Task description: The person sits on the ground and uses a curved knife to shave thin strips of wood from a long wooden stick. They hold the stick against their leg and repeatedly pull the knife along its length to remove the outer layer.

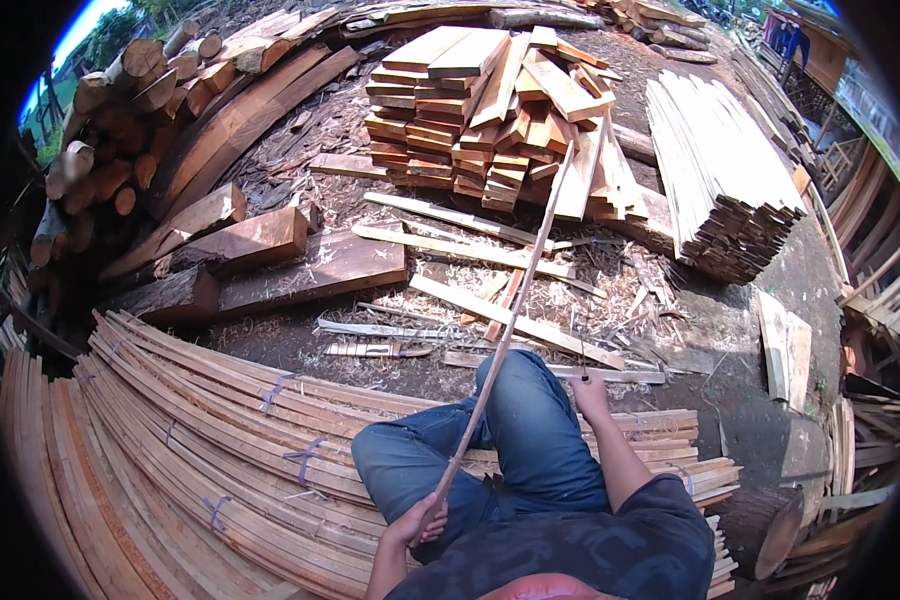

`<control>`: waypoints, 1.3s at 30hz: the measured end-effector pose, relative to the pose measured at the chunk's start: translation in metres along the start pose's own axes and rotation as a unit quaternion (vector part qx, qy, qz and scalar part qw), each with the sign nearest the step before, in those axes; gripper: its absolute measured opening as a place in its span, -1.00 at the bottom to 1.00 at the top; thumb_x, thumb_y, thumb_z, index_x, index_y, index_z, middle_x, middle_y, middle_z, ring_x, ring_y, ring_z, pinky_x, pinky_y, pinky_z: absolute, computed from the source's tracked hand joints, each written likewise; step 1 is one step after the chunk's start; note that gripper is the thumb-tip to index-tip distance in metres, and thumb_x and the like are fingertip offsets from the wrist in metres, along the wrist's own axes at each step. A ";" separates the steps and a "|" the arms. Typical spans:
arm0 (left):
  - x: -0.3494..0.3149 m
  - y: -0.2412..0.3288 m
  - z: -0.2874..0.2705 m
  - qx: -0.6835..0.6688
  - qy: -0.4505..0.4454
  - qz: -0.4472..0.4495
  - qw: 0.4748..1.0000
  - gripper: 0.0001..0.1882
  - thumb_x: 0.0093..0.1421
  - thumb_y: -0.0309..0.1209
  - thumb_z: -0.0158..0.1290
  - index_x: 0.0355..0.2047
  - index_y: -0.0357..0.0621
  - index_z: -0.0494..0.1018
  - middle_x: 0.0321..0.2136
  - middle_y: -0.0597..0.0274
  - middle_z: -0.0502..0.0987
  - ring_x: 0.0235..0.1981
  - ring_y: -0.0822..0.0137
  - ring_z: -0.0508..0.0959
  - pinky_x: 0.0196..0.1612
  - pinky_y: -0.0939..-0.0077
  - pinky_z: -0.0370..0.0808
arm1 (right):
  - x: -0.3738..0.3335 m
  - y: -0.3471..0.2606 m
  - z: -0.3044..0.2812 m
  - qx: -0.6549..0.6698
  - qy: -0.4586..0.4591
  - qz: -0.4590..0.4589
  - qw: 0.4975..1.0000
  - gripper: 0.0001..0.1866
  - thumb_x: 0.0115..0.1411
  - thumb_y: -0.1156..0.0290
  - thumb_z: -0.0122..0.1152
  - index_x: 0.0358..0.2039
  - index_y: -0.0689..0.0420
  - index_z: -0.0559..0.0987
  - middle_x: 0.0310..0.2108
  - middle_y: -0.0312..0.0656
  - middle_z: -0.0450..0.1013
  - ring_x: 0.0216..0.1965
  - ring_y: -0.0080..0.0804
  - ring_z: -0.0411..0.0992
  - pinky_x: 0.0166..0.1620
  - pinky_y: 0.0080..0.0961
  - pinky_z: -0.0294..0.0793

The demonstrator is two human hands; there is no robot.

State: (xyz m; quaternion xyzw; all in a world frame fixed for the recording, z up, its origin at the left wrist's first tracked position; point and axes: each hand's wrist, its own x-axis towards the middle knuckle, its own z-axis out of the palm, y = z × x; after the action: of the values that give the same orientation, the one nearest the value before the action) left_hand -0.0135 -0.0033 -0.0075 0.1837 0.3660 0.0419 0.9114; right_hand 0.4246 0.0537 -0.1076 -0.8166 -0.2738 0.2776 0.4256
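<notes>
My left hand, at the lower middle, is closed round the near end of a long thin wooden strip. The strip slants up across my lap, and its far end overlaps the stacked boards in the view. Beyond my right knee, my right hand is closed on a thin dark upright tool, which looks like a narrow blade seen edge-on; its grip is mostly hidden by the fingers. On the ground ahead of my left knee lies a flat, banded wooden piece shaped like a knife sheath.
Bundles of tied wooden strips lie under and left of me. A board stack stands ahead, with a pile of pale slats to its right. Thick beams and logs fill the left. Loose slats and shavings cover the ground between.
</notes>
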 end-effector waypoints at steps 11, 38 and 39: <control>0.004 0.024 0.032 0.333 0.285 0.183 0.880 -0.57 0.26 -0.03 0.02 -0.52 -0.15 0.39 -0.78 0.44 0.29 -0.80 0.58 0.29 -0.73 0.63 0.22 | -0.063 -0.101 0.008 -0.190 -0.059 -0.119 0.973 -0.60 0.07 0.11 0.24 -0.56 0.27 0.58 -0.59 0.09 0.50 -0.47 0.03 0.51 -0.32 -0.17 0.46; 0.014 0.045 0.059 0.471 0.391 0.179 0.770 -0.50 0.07 0.00 0.16 -0.41 -0.30 0.54 -0.51 -0.16 0.55 -0.38 -0.07 0.59 -0.31 0.21 0.46 | -0.119 -0.098 -0.020 -0.121 -0.172 -0.290 0.934 -0.72 0.23 0.25 0.12 -0.16 0.17 0.47 -0.48 -0.03 0.50 -0.38 -0.01 0.51 -0.31 -0.21 0.48; 0.016 0.046 0.059 0.477 0.392 0.181 0.766 -0.50 0.07 0.01 0.16 -0.40 -0.30 0.54 -0.50 -0.17 0.55 -0.37 -0.09 0.59 -0.31 0.20 0.46 | -0.116 -0.098 -0.020 -0.114 -0.172 -0.289 0.935 -0.74 0.23 0.23 0.11 -0.20 0.14 0.46 -0.48 -0.02 0.50 -0.39 0.03 0.50 -0.32 -0.15 0.47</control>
State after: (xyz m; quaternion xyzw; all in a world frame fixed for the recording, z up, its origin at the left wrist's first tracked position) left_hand 0.0412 0.0251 0.0388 0.6250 0.6239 0.0948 0.4595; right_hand 0.3370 0.0119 0.0108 -0.6851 -0.5965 0.2461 0.3380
